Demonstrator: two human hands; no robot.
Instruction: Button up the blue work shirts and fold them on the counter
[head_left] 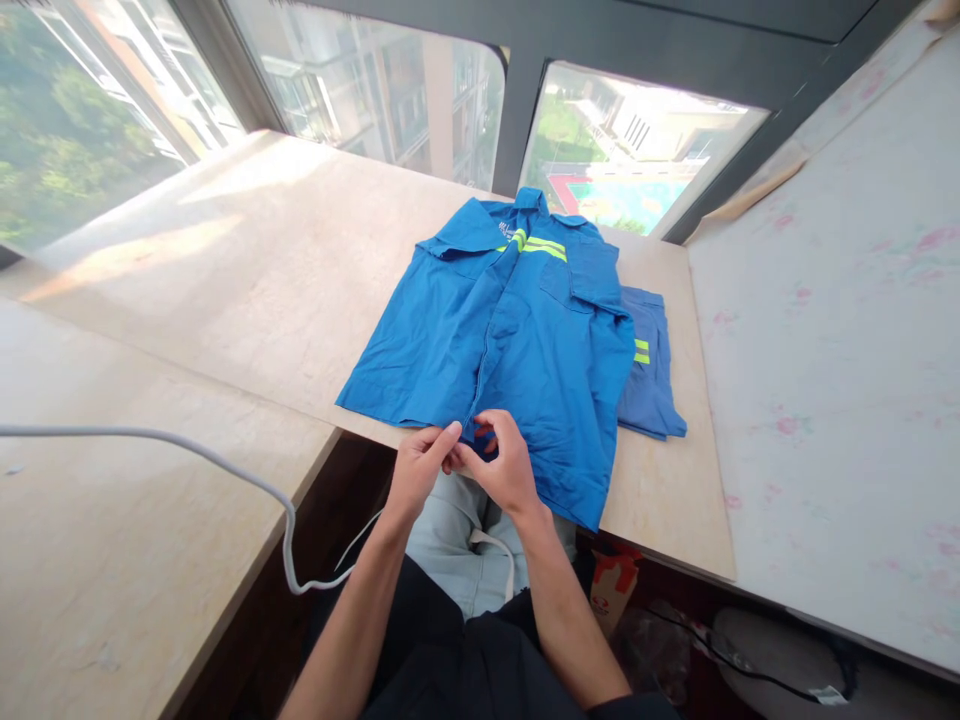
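Observation:
A blue short-sleeved work shirt with yellow-and-grey reflective stripes lies spread out, its collar toward the window and its hem at the near edge of the ledge. My left hand pinches the bottom of the front opening between thumb and fingers. Close beside it, my right hand has its thumb and fingers curled at the same hem, the fingertips partly hidden by the cloth. Under the shirt's right side, a folded blue garment with a reflective stripe shows.
The pale stone ledge runs along the windows. A grey cable crosses the left slab and hangs off its edge. Flowered wallpaper covers the right side. Below the ledge stand a paper bag and a black cord.

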